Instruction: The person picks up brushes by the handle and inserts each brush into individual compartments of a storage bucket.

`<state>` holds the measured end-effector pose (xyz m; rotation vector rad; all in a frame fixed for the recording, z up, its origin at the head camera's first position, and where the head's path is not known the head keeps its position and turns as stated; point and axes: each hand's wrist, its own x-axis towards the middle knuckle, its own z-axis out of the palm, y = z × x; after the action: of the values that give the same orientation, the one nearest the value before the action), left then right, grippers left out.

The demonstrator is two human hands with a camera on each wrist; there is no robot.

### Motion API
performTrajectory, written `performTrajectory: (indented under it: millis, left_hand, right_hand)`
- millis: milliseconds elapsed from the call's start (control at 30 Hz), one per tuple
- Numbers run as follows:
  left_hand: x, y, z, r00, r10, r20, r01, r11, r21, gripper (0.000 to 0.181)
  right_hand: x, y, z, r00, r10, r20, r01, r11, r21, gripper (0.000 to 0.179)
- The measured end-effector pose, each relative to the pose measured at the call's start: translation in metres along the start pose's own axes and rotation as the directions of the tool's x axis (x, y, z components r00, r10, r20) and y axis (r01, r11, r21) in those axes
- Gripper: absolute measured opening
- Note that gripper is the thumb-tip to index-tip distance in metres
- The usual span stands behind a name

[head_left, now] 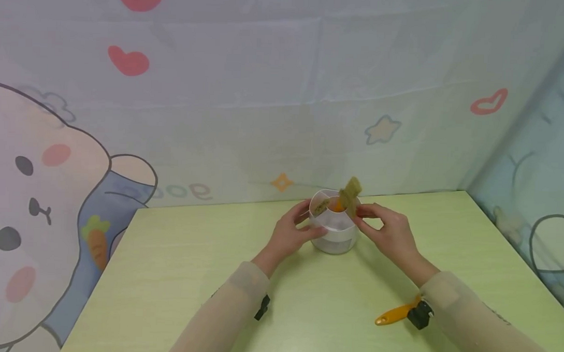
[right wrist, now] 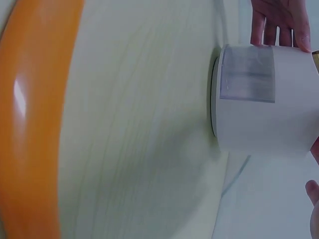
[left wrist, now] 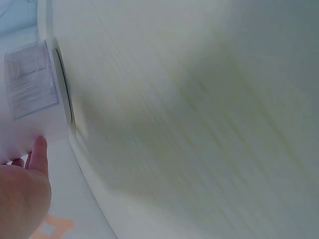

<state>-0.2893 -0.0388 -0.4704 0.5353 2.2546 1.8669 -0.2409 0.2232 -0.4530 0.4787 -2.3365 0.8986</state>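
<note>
A white round desk organizer (head_left: 333, 242) with several compartments stands on the table near the back edge. My left hand (head_left: 293, 229) holds its left side, thumb at the front and fingers round the back; the left wrist view shows this hand (left wrist: 25, 191) against the white wall. At the right rim, my right hand (head_left: 389, 231) pinches the lower end of an olive-yellow flat piece (head_left: 351, 191) that sticks up above the organizer; its exact kind is unclear. Another olive-yellow piece (head_left: 321, 206) sits in the left compartment. Something orange (head_left: 339, 205) shows in the round middle compartment.
An orange-handled tool (head_left: 393, 315) lies on the table (head_left: 324, 312) under the right wrist, its far end hidden by the wrist camera (head_left: 419, 314). A printed cloth (head_left: 246, 133) hangs right behind the table's back edge.
</note>
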Motion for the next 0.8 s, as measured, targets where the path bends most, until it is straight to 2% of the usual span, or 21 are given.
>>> performTrajectory:
  millis: [233,367,567,800]
  left_hand:
    - [0.0,0.0,0.001,1.0,0.005,0.001,-0.004,1.0,-0.007,0.078]
    - [-0.001,0.001,0.001,1.0,-0.001,-0.002,0.001,1.0,-0.006,0.078]
    - [-0.002,0.003,0.0,1.0,-0.009,0.005,0.009,1.0,-0.003,0.079]
    - [-0.001,0.001,-0.002,1.0,-0.015,-0.002,0.015,1.0,0.015,0.08]
  right_hand:
    - [-0.006,-0.002,-0.006,0.999,-0.03,-0.031,0.029,0.999,-0.034,0.036]
    - [-0.009,-0.003,-0.012,0.999,-0.014,-0.036,0.013,0.999,-0.037,0.039]
    - [-0.009,-0.004,-0.026,1.0,0.023,-0.011,-0.024,0.998,-0.058,0.041]
    - [-0.006,0.003,-0.039,0.998,0.033,0.044,-0.029,0.996,-0.085,0.043]
